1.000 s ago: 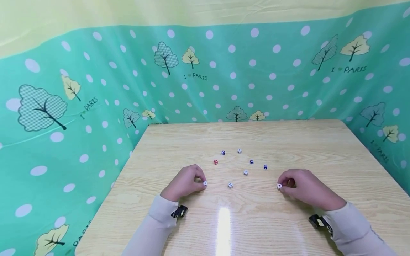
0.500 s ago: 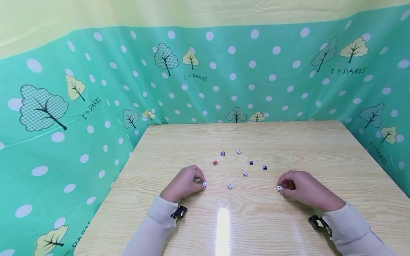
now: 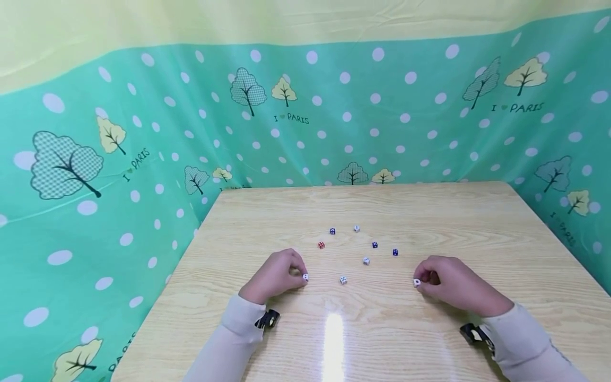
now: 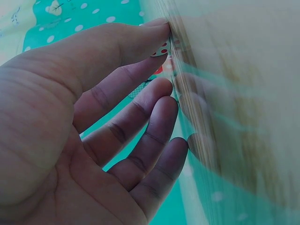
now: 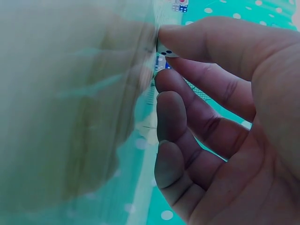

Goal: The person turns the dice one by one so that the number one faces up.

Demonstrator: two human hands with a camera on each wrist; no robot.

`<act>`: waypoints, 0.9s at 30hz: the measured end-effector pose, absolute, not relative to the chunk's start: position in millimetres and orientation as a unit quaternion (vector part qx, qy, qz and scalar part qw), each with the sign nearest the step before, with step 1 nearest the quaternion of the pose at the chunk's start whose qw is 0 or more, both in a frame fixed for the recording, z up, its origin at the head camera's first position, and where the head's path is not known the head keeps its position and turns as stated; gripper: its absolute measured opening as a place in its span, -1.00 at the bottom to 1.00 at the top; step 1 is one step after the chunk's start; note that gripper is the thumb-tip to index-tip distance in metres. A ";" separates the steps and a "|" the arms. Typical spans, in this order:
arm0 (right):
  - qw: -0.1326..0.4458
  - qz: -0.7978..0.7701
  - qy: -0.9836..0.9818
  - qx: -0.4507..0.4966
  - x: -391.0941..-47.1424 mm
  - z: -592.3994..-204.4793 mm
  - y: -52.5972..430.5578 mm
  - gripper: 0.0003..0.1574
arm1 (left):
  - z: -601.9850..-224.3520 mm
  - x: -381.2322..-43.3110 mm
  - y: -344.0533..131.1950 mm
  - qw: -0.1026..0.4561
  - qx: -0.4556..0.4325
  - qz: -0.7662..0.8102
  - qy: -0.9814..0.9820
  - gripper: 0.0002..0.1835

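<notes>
The left hand (image 3: 274,276) pinches a white die (image 3: 306,277) between thumb and forefinger, low at the table (image 3: 382,339); the other fingers are bent and slightly spread. In the left wrist view the thumb covers most of this die, leaving a small corner with red pips. The right hand (image 3: 451,281) pinches a second white die (image 3: 417,283) likewise, far across from the first; its thumb hides part of the cube, and two dark pips show. Whether either die touches the table cannot be told.

Between and beyond the hands lie a red die (image 3: 321,245), three blue dice (image 3: 374,244) and three loose white dice (image 3: 366,261), all apart; their farther faces are out of sight. Both sleeves (image 3: 224,331) are cut off by the lower edge. A black wrist device (image 3: 471,333) is partly covered by the right cuff.
</notes>
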State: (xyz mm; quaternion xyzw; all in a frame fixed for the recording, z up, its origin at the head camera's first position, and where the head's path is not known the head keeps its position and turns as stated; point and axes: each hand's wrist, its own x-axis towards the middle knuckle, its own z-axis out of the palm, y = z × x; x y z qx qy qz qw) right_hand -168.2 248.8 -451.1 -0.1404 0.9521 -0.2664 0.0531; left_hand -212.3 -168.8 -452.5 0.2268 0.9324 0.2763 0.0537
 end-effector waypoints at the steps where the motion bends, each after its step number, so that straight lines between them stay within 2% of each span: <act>1: 0.051 -0.266 0.952 -0.143 -168.7 -450.9 248.7 -0.86 | -452.4 -212.3 -169.0 0.053 0.226 0.277 0.932 -0.89; 8: 0.040 -0.263 0.951 -0.155 -175.3 -448.7 256.8 -0.87 | -453.4 -211.5 -171.4 0.055 0.217 0.276 0.935 -0.89; 18: 0.009 -0.231 0.964 -0.135 -194.5 -451.9 292.9 -0.91 | -453.3 -209.7 -172.8 0.054 0.219 0.275 0.934 -0.90; 27: 0.005 -0.228 0.967 -0.116 -205.2 -452.0 316.8 -0.90 | -453.7 -210.7 -170.9 0.052 0.229 0.280 0.931 -0.89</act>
